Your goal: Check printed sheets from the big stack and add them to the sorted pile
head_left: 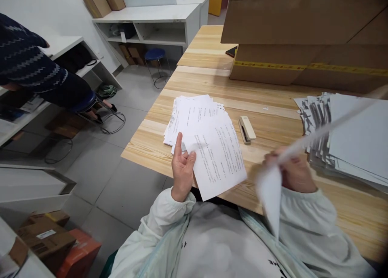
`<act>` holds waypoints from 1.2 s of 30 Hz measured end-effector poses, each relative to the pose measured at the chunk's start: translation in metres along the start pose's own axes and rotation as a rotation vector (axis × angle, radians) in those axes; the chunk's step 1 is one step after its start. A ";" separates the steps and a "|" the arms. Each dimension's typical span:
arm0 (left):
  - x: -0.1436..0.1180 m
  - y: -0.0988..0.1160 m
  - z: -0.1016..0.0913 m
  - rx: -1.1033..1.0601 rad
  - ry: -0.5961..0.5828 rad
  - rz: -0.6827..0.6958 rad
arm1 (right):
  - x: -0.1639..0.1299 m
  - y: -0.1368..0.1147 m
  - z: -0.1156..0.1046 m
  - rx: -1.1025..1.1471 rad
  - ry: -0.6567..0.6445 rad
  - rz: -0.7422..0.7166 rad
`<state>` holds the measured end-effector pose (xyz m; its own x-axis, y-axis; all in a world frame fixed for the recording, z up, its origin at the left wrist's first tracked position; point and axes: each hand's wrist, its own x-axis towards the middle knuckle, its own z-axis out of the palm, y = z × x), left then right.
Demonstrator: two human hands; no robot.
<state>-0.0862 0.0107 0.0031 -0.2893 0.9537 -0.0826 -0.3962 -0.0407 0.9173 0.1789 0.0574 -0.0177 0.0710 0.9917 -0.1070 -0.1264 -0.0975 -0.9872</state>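
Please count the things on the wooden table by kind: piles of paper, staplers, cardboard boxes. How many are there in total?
Piles of paper: 2, one by the left hand at, one on the right
Staplers: 1
Cardboard boxes: 1
Total: 4

The person wears a pale, whitish jacket with a faint mint tint — soft fabric, long sleeves ending in gathered cuffs at both wrists. It hangs open down the front over a light grey top bearing small dark marks, perhaps lettering, too blurred to read. The left hand (pixel 182 171) and right hand (pixel 295 173) are bare — no gloves.
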 end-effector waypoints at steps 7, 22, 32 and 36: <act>-0.004 -0.003 0.002 -0.001 0.011 -0.037 | -0.022 -0.003 0.047 -0.134 -0.140 0.180; -0.008 0.023 0.020 0.392 -0.213 0.573 | -0.025 -0.009 0.044 -0.128 -0.020 -0.434; -0.001 0.014 0.034 0.232 -0.072 0.384 | -0.032 -0.001 0.047 -0.099 0.067 -0.439; -0.002 0.011 0.032 0.264 -0.117 0.373 | -0.032 0.001 0.044 -0.095 0.070 -0.384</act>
<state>-0.0620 0.0184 0.0261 -0.2633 0.9163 0.3017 -0.0442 -0.3238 0.9451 0.1327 0.0294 -0.0103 0.1633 0.9496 0.2676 0.0145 0.2689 -0.9631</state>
